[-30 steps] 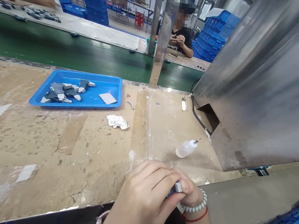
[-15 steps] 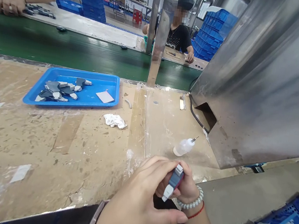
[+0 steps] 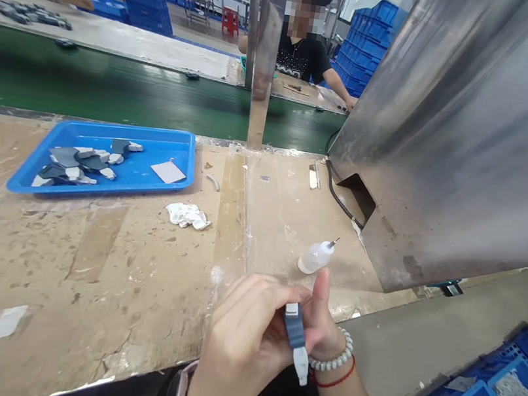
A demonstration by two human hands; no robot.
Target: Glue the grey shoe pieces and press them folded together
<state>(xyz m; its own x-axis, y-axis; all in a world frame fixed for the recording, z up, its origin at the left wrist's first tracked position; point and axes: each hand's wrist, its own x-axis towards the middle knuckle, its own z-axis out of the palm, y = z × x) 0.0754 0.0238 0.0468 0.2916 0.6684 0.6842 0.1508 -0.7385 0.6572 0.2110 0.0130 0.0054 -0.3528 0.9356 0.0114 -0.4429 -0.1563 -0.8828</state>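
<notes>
Scuffed and tape-patched, the desk [image 3: 107,280] runs under the two hands, which meet at its near edge. The left hand [image 3: 243,337] is curled tight on a small blue-grey part [image 3: 295,336] with white ends. The right hand [image 3: 324,326], bead bracelet at the wrist, lies against the part's back with its thumb raised; its fingers are hidden, so I cannot tell whether it grips. At the lower right, blue crates [image 3: 516,368], cut off by the frame, hold small pieces too blurred to make out. Just beyond the hands a squeeze bottle [image 3: 314,257] lies tilted, and a crumpled white wad [image 3: 186,215] sits further left. Past that, a blue tray [image 3: 137,180] holds grey and white pieces [image 3: 76,160] and a white card [image 3: 167,172]. A steel housing [image 3: 478,124] fills the right. Behind runs a green conveyor [image 3: 111,92], with a person in black [image 3: 304,58] half hidden by a post.
</notes>
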